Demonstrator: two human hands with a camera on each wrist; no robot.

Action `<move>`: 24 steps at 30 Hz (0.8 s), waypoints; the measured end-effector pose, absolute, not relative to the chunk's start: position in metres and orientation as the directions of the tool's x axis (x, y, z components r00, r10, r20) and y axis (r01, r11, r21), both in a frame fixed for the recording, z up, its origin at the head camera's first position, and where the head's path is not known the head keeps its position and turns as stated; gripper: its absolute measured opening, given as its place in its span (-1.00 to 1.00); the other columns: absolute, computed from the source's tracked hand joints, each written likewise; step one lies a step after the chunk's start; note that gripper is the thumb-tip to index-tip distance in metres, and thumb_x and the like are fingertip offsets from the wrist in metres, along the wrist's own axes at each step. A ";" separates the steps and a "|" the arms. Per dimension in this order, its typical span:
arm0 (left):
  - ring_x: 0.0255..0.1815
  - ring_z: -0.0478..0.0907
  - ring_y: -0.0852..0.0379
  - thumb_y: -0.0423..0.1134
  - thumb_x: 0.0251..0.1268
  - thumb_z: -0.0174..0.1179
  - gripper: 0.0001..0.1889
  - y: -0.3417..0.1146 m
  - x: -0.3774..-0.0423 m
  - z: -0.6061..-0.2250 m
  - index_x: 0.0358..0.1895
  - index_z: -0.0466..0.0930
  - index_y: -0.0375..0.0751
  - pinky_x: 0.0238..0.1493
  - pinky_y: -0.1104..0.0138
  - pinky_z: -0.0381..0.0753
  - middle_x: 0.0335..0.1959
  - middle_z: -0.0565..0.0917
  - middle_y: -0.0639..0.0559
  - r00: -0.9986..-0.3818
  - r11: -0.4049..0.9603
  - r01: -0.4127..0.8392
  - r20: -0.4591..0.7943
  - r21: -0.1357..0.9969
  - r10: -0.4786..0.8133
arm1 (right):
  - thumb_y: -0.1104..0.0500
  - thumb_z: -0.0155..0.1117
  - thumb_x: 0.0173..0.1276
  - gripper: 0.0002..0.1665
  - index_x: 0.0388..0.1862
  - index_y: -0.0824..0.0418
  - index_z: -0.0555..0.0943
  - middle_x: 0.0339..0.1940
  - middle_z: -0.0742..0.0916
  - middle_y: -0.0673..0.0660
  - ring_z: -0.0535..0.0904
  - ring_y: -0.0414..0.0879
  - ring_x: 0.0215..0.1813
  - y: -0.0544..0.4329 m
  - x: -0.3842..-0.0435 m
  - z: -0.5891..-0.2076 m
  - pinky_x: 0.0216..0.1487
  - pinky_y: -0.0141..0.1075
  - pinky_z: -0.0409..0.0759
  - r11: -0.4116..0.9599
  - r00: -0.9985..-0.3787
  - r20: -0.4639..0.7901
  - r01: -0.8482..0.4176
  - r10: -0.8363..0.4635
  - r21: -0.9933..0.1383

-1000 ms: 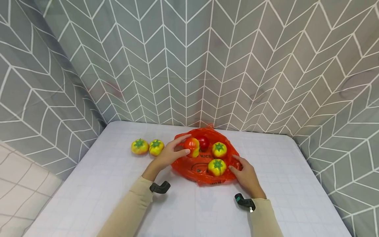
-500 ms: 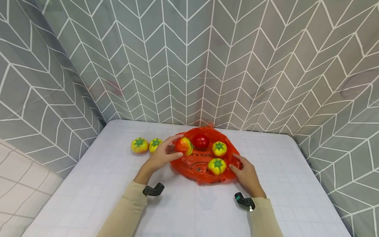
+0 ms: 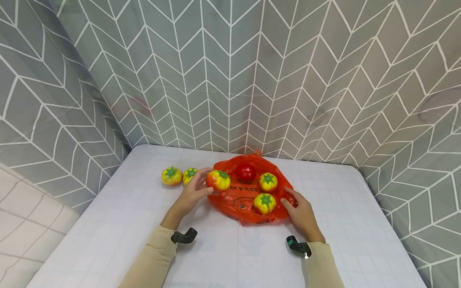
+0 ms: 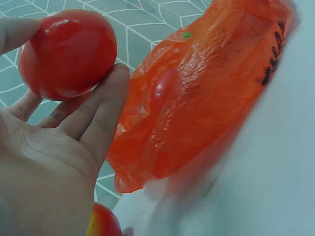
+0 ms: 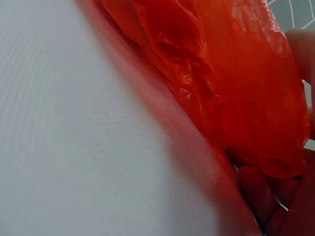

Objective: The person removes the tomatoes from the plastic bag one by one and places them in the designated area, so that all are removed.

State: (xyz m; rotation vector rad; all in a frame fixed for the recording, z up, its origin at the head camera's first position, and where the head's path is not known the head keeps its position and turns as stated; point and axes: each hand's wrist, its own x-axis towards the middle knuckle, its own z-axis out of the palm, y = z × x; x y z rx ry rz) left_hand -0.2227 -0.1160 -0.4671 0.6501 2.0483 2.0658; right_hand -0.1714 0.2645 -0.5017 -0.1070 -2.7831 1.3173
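Observation:
My left hand [image 3: 192, 193] holds a red and yellow tomato [image 3: 218, 181] with a green top, just above the left edge of a red plastic bag [image 3: 230, 200]. In the left wrist view the thumb and fingers grip the tomato [image 4: 69, 54] from its sides, its smooth red underside showing. The bag lies spread open on the table. Inside are a dark red round fruit [image 3: 246, 173], a tomato [image 3: 268, 182] at the right and another tomato [image 3: 265, 203] nearer the front. My right hand [image 3: 300, 212] holds the bag's right edge, with plastic [image 5: 261, 88] between thumb and fingers.
Two more yellow-red tomatoes, one at the far left [image 3: 171, 176] and one beside it [image 3: 189, 175], sit on the white table [image 3: 230, 256] left of the bag. A grey patterned curtain [image 3: 230, 80] rises behind the table and along its sides.
My left hand has drawn the tomato leftward from over the bag's middle to its left edge. The tomato has turned, so its green top now shows. My right hand stays at the bag's edge.

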 end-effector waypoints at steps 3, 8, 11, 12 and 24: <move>0.37 0.38 -0.21 -0.27 0.39 0.17 -0.36 -0.115 -0.222 -0.472 0.49 0.17 -0.09 0.27 0.14 0.50 0.47 0.29 -0.16 -0.895 -0.083 0.168 0.187 0.982 0.406 | -0.09 0.19 0.49 -0.32 0.50 0.11 0.37 0.46 0.42 0.29 0.24 0.28 0.49 0.264 -0.171 -0.502 0.40 0.22 0.27 0.637 -0.996 0.035 0.028 0.086 -0.770; 0.44 0.29 -0.15 -0.20 0.41 0.20 -0.35 -0.114 -0.221 -0.473 0.49 0.16 -0.07 0.32 0.11 0.44 0.49 0.27 -0.14 -0.902 -0.079 0.154 0.173 0.985 0.396 | -0.11 0.17 0.50 -0.32 0.50 0.10 0.37 0.47 0.42 0.30 0.24 0.29 0.49 0.264 -0.171 -0.501 0.40 0.23 0.26 0.643 -0.996 0.031 0.030 0.084 -0.765; 0.43 0.30 -0.14 -0.17 0.39 0.24 -0.34 -0.113 -0.222 -0.472 0.47 0.17 -0.07 0.32 0.13 0.44 0.46 0.31 -0.16 -0.912 -0.073 0.135 0.153 0.988 0.381 | -0.10 0.18 0.50 -0.32 0.50 0.10 0.37 0.47 0.41 0.30 0.23 0.29 0.50 0.264 -0.171 -0.500 0.41 0.23 0.24 0.640 -0.996 0.026 0.036 0.087 -0.767; 0.43 0.30 -0.14 -0.17 0.37 0.26 -0.33 -0.113 -0.222 -0.472 0.47 0.17 -0.07 0.32 0.14 0.44 0.45 0.33 -0.17 -0.914 -0.072 0.127 0.145 0.989 0.378 | -0.10 0.18 0.50 -0.33 0.50 0.10 0.37 0.47 0.41 0.29 0.22 0.29 0.50 0.264 -0.171 -0.500 0.42 0.23 0.23 0.641 -0.996 0.023 0.039 0.087 -0.766; 0.34 0.37 -0.14 -0.25 0.25 0.39 -0.24 -0.120 -0.222 -0.477 0.45 0.18 -0.06 0.26 0.28 0.49 0.37 0.39 -0.18 -0.939 -0.032 0.085 0.090 0.996 0.333 | -0.10 0.17 0.51 -0.34 0.50 0.08 0.37 0.48 0.41 0.27 0.23 0.26 0.50 0.264 -0.170 -0.504 0.42 0.21 0.25 0.630 -0.996 0.021 0.041 0.090 -0.776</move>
